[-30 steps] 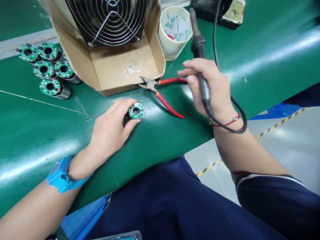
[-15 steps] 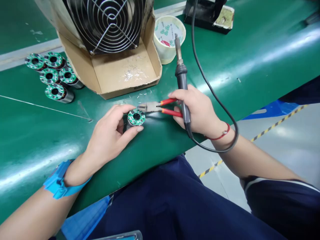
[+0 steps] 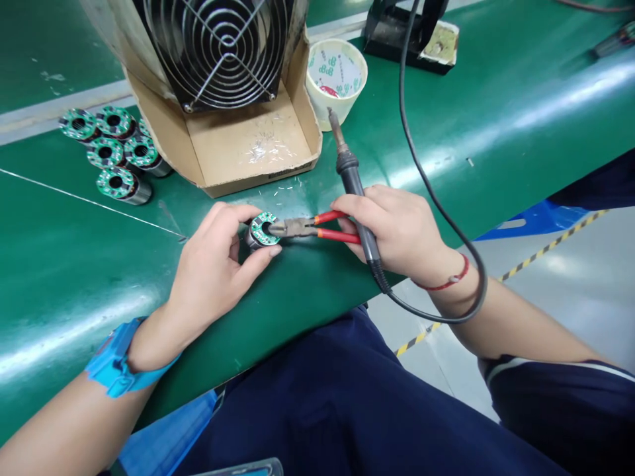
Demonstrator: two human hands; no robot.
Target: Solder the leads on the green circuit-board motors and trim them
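Between thumb and fingers, my left hand (image 3: pixel 213 254) grips a cylindrical motor part (image 3: pixel 256 231) topped by a round green circuit board with a dark central hole. My right hand (image 3: pixel 397 228) is closed around red-handled pliers (image 3: pixel 297 227) and also carries a soldering iron (image 3: pixel 353 182), its tip pointing up and away. The jaws of the pliers lie over the board's right side, close to the hole; whether they pinch anything there I cannot tell. Small metal clippings (image 3: pixel 286 192) lie just beyond the motor part.
A fan (image 3: pixel 228 49) stands in a cardboard box (image 3: pixel 213 155) holding loose clippings. Several similar motor parts (image 3: pixel 116 184) cluster at left. Beside the box is a tape roll (image 3: pixel 342 99); a soldering iron stand (image 3: pixel 391 39) sits behind. The iron's cable (image 3: pixel 431 178) loops over my right wrist.
The plier jaws have moved from the board's far edge onto its face near the hole. The motor part is tilted more, and the soldering iron leans further left.
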